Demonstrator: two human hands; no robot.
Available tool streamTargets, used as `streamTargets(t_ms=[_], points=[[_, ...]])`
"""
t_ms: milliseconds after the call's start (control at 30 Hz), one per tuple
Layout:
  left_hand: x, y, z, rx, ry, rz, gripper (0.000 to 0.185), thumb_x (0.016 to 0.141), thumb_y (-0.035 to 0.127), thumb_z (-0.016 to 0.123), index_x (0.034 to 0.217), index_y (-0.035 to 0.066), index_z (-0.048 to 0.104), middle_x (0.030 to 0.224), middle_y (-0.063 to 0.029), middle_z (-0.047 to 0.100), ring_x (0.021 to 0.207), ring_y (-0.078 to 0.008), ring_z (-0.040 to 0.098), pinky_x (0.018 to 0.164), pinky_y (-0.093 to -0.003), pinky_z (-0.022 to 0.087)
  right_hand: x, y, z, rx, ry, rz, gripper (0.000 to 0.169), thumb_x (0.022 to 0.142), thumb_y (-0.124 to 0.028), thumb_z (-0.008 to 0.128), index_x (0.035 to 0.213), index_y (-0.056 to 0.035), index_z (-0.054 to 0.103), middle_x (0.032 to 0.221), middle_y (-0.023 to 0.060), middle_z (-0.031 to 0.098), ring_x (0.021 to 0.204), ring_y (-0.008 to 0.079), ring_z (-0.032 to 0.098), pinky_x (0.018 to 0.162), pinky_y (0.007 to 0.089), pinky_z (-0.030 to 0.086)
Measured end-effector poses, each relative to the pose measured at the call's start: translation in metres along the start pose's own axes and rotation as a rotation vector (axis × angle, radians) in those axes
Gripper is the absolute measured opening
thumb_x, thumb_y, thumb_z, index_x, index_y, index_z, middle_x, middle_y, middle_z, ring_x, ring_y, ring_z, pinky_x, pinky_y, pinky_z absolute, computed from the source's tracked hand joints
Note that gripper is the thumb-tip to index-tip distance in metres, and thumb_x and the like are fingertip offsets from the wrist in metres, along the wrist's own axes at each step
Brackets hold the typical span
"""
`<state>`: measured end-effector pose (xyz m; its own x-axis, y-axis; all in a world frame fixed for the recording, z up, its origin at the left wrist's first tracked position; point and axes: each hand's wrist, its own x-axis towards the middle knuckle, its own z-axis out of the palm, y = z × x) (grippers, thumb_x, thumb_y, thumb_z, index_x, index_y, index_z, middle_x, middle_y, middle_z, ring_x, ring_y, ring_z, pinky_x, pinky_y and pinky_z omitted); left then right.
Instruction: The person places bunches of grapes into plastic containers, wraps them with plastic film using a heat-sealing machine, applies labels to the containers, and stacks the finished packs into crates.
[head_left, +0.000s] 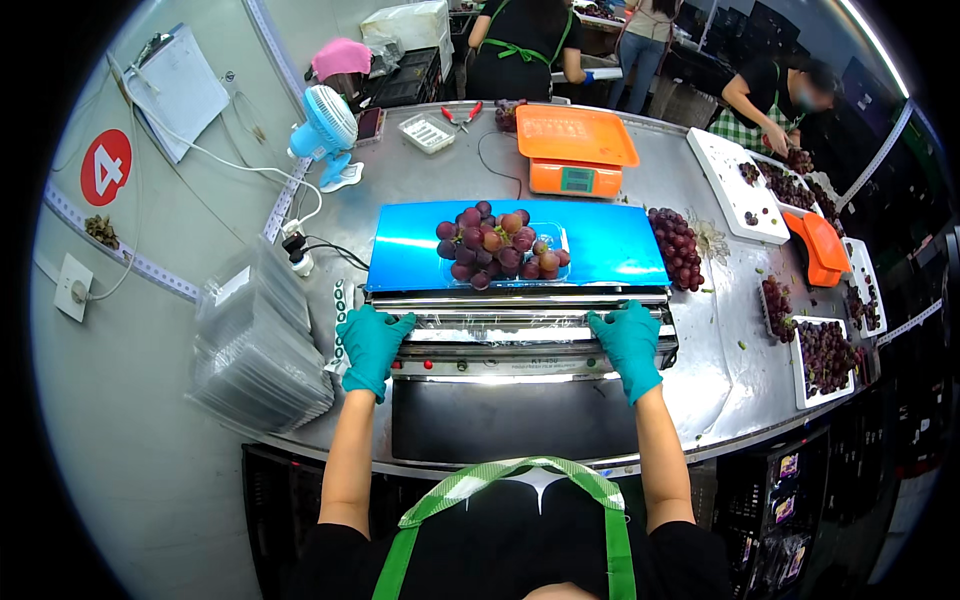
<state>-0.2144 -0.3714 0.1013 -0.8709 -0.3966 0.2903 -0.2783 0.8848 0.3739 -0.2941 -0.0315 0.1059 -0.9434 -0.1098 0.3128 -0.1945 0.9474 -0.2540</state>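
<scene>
My left hand (367, 349) and my right hand (630, 345), both in teal gloves, are at the two ends of the roller gap of a film wrapping machine (480, 366). Between them stretches clear cling film (499, 324), its edge pinched between thumb and fingers on each side. Beyond the rollers, a blue top plate (405, 240) carries a clear plastic tray (556, 238) heaped with red grapes (487, 244). The grapes hide most of the tray. Nearer my body lies the machine's black plate (510, 420).
Nested clear trays (259, 337) stand left, below a blue fan (326, 127). Behind are an orange scale (577, 154) and red-handled snips (462, 116). Right of the machine lie grapes (675, 247), white trays (739, 187) and another orange scale (821, 247). Co-workers (780, 105) stand beyond the table.
</scene>
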Motion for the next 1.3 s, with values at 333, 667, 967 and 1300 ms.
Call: streamTargets(t_ms=[333,667,967,1300], points=[[0.014,-0.022,-0.025,-1.092,-0.404,-0.345,0.016,0.079,0.016,0.052,0.071,0.002,0.055,0.069,-0.0053,0.058,0.066,-0.0141,0.057,0.06,-0.0278,0.046,0.003,0.024,-0.044,1.492,-0.456,0.371,0.02,0.081,-0.022,0.054,0.083,-0.0023,0.058,0.073,0.0037,0.057,0.067,0.0118,0.054,0.064,0.024,0.045],[0.0,0.026,-0.165,-1.546,-0.083,-0.066,0.028,0.087,0.022,0.042,0.067,0.004,0.049,0.082,-0.0184,0.059,0.083,-0.0281,0.059,0.078,-0.0422,0.046,-0.028,0.011,-0.125,1.807,0.41,-0.019,0.023,0.086,-0.019,0.044,0.082,-0.0008,0.057,0.095,0.0175,0.057,0.09,0.0273,0.055,0.088,0.0426,0.039],[0.159,0.076,-0.088,-0.861,0.011,0.511,0.035,0.083,-0.001,0.038,0.117,0.004,0.045,0.111,-0.008,0.052,0.102,-0.0187,0.05,0.093,-0.0285,0.033,0.163,-0.027,-0.049,0.691,0.333,-0.46,0.019,0.085,-0.009,0.045,0.102,-0.0018,0.048,0.092,0.0124,0.055,0.082,0.0236,0.055,0.07,0.0333,0.044],[0.115,-0.006,0.072,-0.658,-0.384,0.429,0.036,0.08,0.003,0.047,0.115,0.007,0.045,0.114,-0.014,0.046,0.099,-0.0262,0.048,0.086,-0.0305,0.038,0.116,0.003,0.031,0.298,-0.192,-0.498,0.014,0.081,-0.017,0.047,0.085,-0.0054,0.052,0.078,0.0161,0.057,0.071,0.035,0.054,0.061,0.0404,0.043]])
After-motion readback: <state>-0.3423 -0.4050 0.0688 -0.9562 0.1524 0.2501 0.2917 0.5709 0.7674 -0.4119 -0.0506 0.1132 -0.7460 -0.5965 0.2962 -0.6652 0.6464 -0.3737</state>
